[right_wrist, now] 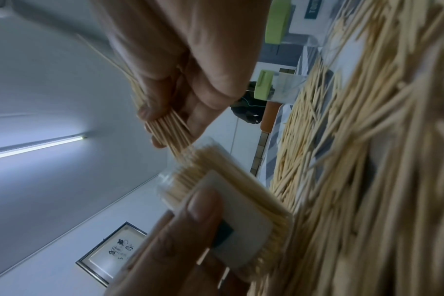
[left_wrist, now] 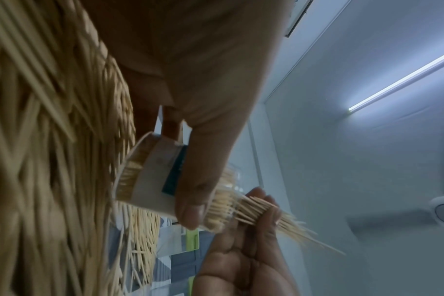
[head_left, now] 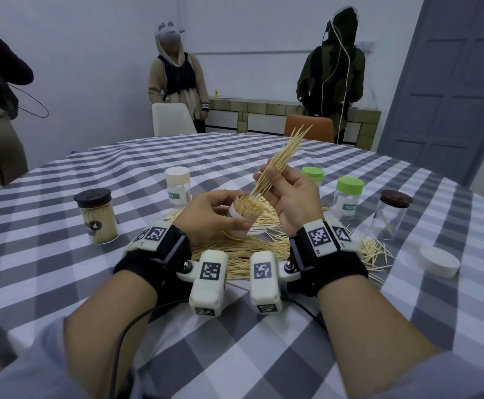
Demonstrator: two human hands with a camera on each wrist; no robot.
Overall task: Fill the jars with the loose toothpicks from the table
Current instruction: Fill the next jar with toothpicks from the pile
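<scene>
Head view: your left hand (head_left: 214, 214) grips the nearly full jar (head_left: 243, 216); your right hand (head_left: 289, 197) pinches a toothpick bundle (head_left: 278, 162). Forcing it in could scatter sticks.

Only fragments can be read. On the teal label of the cream-lidded jar (head_left: 178, 186) the letters "ICK" are seen; on the green-lidded jar (head_left: 346, 198) the label begins "TOOT". A framed wall picture (right_wrist: 112, 253) bears brush characters, unreadable.
</scene>
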